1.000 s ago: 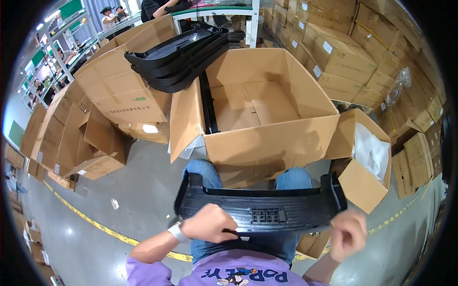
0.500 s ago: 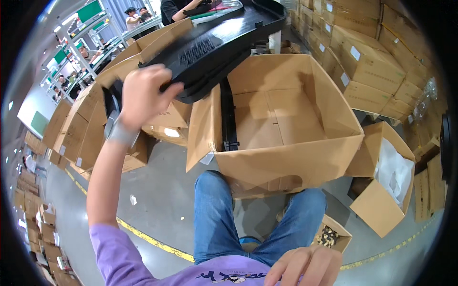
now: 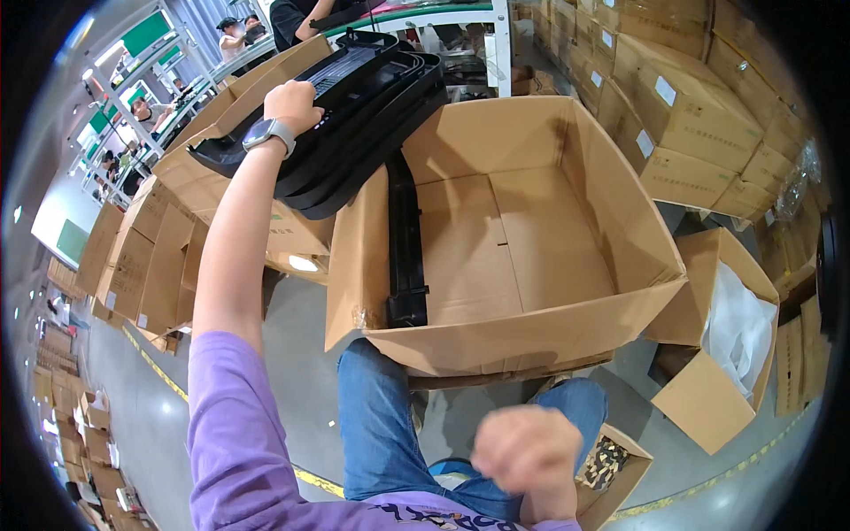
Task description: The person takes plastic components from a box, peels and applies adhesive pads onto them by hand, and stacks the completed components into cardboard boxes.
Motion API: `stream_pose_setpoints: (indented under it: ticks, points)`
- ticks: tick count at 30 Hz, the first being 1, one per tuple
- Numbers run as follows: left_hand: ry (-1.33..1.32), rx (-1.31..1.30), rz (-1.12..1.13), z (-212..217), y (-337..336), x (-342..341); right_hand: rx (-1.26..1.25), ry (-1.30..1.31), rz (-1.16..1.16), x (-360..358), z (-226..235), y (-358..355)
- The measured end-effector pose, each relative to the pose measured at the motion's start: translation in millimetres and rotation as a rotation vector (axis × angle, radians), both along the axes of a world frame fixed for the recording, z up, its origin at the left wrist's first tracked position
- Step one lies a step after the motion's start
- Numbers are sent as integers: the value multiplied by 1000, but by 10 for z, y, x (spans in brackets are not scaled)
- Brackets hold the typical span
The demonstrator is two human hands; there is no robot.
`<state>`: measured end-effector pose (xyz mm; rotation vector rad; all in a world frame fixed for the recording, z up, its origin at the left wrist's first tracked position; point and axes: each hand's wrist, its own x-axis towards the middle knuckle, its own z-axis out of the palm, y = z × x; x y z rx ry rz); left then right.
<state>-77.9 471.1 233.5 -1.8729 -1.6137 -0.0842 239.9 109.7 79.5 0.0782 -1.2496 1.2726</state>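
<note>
My left hand (image 3: 290, 108) is stretched far forward, its fingers closed over the edge of a black plastic tray (image 3: 350, 71). That tray lies on or among several similar black trays, nested in a tilted pile beyond the left wall of an open cardboard box (image 3: 522, 341). Inside the box, one long black plastic piece (image 3: 405, 239) stands along the left wall. My right hand (image 3: 529, 447) hovers in front of my lap, near my left-leaning knees and apart from the box. It is smeared by motion, and its fingers cannot be made out.
Stacked cartons (image 3: 677, 97) rise at the far right. A smaller open box (image 3: 708, 389) with white wrapping (image 3: 739, 323) stands right of the big one. A little carton of small dark and tan pieces (image 3: 602, 465) sits by my right leg. People work at benches at the back left.
My left hand has moved forward with the black tray, which was raised over the box's far left corner and now rests lower with the pile. My right hand has come up from my lap.
</note>
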Motion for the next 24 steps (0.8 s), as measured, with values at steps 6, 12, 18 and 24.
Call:
stream_pose_setpoints:
  ticks: [6, 12, 18, 24]
  points:
    - [3, -105, -112, -79, 180, -210, -297, -587, 4, -11, -511, 469]
    - [-90, 413, -382, -189, -9, -47, -676, -482, -56, -47, -645, 591]
    - [-108, -383, -306, -1317, -699, 981, -754, -454, -70, -45, -703, 618]
    - [143, -921, -29, -2495, -599, 654, -663, -717, -64, -179, -741, 542]
